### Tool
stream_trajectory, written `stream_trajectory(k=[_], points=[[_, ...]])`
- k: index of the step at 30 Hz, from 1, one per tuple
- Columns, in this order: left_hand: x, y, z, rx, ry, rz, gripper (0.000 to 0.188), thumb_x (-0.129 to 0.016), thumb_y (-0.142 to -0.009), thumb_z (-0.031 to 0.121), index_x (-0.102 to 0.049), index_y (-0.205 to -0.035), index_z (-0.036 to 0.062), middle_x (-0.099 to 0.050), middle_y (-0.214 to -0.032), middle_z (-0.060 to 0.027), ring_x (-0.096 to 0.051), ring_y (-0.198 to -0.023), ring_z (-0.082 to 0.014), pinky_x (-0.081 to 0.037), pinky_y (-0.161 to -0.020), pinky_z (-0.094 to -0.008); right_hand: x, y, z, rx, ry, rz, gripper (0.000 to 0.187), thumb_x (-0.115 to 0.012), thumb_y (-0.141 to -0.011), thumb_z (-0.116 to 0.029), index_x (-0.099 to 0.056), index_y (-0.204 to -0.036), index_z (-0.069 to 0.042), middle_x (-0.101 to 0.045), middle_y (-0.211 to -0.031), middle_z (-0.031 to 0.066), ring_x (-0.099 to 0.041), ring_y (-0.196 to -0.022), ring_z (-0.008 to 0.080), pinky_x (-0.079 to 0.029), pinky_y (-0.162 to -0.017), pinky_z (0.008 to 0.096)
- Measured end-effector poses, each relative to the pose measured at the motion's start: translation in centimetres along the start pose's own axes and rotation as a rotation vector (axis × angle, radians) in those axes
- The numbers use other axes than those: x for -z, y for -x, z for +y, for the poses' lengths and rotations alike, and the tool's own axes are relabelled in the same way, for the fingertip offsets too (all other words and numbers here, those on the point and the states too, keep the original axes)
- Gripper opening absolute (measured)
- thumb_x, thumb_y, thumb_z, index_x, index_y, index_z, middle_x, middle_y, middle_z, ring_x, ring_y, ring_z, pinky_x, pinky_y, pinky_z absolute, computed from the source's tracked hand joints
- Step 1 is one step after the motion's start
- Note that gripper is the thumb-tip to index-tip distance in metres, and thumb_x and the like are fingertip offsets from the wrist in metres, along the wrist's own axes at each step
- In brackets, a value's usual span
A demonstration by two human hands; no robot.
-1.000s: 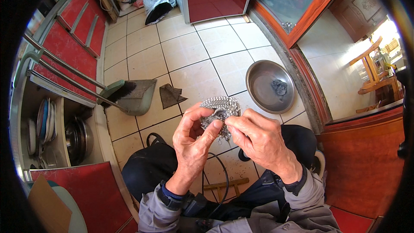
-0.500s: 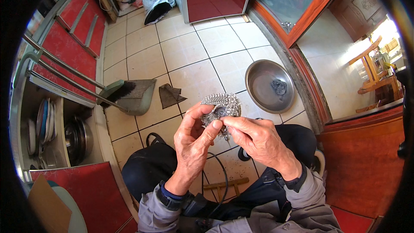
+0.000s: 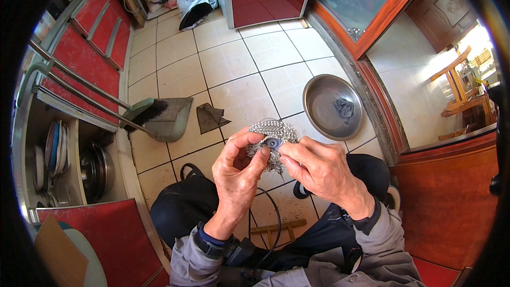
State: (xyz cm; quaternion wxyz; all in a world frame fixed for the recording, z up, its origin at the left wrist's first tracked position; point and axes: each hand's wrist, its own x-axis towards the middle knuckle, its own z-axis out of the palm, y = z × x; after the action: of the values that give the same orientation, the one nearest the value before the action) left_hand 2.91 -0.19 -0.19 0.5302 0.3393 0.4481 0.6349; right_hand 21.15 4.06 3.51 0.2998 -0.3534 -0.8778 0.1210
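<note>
The steel scrubber (image 3: 272, 128), a ball of shiny wire mesh, is held up between the two hands, above the tiled floor (image 3: 234, 82) and just beyond the person's knees. A dark round piece (image 3: 272, 142) sits in its middle, turned toward the person, probably so that both thumbs can get at it.

The left hand (image 3: 238, 167) has its grip closed on the scrubber from eight o'clock, forefinger around the edge and thumb pressed on the near face; this looks like the steadying hold. The right hand (image 3: 321, 167) comes in from four o'clock, its grip pinched shut at the scrubber's three o'clock edge. Whether the fingertips catch only the mesh or the round piece too, I cannot tell. The light pinch suggests finer finger work than the left hand's.

From the scrubber, a metal basin (image 3: 319, 110) lies at two o'clock with a dark grey clump (image 3: 344, 108) in it; the basin's walls would keep loose bits together. A folded dark cloth (image 3: 211, 118) lies flat at ten o'clock, near the dustpan (image 3: 178, 123), whose open edge faces the cloth, within easy reach for sweeping.
</note>
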Motion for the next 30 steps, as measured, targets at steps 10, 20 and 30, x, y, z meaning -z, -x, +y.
stream_trajectory(k=[10, 20, 30], points=[[0.0, -0.1, -0.4, -0.085, -0.11, -0.046, 0.026, -0.073, -0.092, -0.007, -0.068, -0.116, 0.0003, -0.06, -0.13, -0.0072, -0.059, -0.098, -0.0087, -0.052, -0.081, -0.0228, -1.2, 0.0, -1.0, -0.155, -0.027, 0.041, 0.02, -0.077, -0.089, -0.007, -0.069, -0.107, -0.007, -0.067, -0.08, 0.0075, -0.066, -0.06, 0.0229, -0.051, -0.052, 0.0352], [0.0, -0.1, -0.2, 0.038, -0.012, 0.031, 0.027, -0.077, -0.092, -0.002, -0.067, -0.117, 0.0016, -0.06, -0.131, -0.0068, -0.06, -0.086, -0.0066, -0.05, -0.066, -0.0208, -1.7, 0.2, -1.0, -0.114, -0.126, 0.038, 0.021, -0.072, -0.092, -0.002, -0.067, -0.112, -0.006, -0.07, -0.082, 0.01, -0.07, -0.063, 0.0252, -0.053, -0.053, 0.0361], [0.1, -0.6, 0.3, 0.032, 0.116, 0.1, 0.031, -0.08, -0.09, 0.001, -0.065, -0.116, 0.0052, -0.07, -0.104, -0.0041, -0.059, -0.07, -0.0054, -0.045, -0.052, -0.0215, -1.6, 1.7, -0.9, -0.344, -0.476, 0.22, 0.03, -0.064, -0.092, 0.003, -0.063, -0.122, -0.001, -0.068, -0.083, 0.0066, -0.066, -0.069, 0.0102, -0.055, -0.064, 0.0267]])
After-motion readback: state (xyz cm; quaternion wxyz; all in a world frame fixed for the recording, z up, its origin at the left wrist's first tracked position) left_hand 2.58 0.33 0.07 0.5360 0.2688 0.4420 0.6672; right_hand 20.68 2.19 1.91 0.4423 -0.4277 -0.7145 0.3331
